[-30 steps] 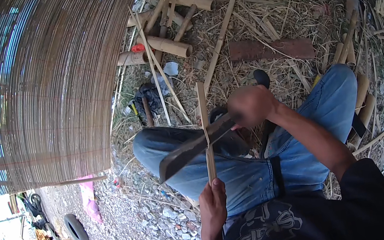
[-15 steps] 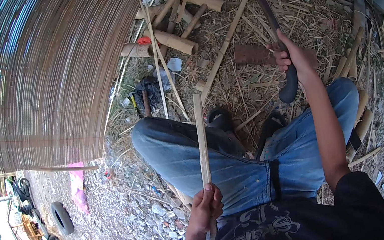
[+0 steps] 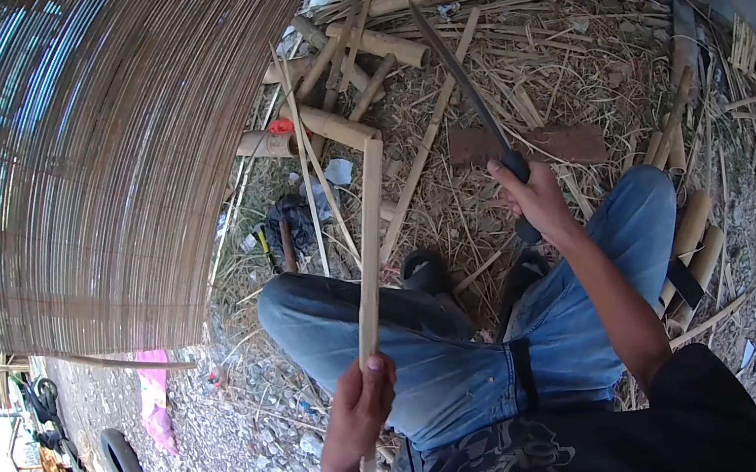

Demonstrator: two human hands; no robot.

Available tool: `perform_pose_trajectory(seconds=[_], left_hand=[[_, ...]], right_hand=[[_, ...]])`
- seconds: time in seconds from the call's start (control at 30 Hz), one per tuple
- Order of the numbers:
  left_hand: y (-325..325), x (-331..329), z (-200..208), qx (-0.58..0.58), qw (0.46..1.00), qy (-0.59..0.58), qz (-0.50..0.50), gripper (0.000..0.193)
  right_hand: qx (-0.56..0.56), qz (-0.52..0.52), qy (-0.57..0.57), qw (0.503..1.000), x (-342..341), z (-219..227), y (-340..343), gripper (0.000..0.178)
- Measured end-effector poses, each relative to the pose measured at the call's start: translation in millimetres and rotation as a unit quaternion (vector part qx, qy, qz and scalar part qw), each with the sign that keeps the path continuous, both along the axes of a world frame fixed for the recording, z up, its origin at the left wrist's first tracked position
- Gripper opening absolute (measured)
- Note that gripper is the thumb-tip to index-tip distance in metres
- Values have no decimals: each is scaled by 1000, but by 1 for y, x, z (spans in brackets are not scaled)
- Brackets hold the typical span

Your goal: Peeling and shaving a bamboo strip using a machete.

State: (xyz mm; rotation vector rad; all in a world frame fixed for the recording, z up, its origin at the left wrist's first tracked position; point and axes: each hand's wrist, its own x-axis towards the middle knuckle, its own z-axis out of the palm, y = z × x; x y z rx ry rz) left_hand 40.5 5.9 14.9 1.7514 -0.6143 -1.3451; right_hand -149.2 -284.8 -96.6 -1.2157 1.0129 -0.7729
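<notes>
Pale bamboo strip [image 3: 371,242] slants up over the sitter's right-angled left knee, upper end well out over the littered ground. Left hand [image 3: 360,407] closed firmly around its lower part. Machete [image 3: 459,72] points away, blade apart from the strip; right hand [image 3: 542,200] wrapped around its black handle. No cut under way. Progress, as judged: strip already split to a flat, straight length; trimming looks partly done, though edge finish is too small to tell. Beyond, a long loose strip [image 3: 434,132] lies near a reddish-brown board [image 3: 573,144]; bamboo tubes [image 3: 378,46] sit unsplit, apparently work left. Slatted screen [image 3: 109,181] at left.
</notes>
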Motion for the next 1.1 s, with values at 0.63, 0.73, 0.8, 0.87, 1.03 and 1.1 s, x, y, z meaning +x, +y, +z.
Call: perform_pose_trajectory(seconds=[0.63, 0.73, 0.8, 0.87, 1.03, 1.1], left_hand=[[-153, -5, 77, -179, 907, -177, -337, 44], [-154, -9, 78, -256, 852, -292, -350, 42], [-155, -13, 79, -268, 835, -335, -344, 40], [-159, -16, 79, -279, 798, -448, -289, 31], [-186, -5, 86, -307, 711, -568, -278, 25], [-199, -10, 92, -346, 679, -589, -267, 24]], right_hand=[[-99, 140, -313, 934, -62, 90, 68, 54], [-39, 169, -359, 917, -63, 90, 72, 56], [11, 183, -392, 901, -62, 87, 76, 58], [61, 196, -423, 883, -62, 86, 80, 59], [28, 178, -431, 884, -59, 87, 79, 57], [-16, 147, -406, 902, -62, 94, 79, 56]])
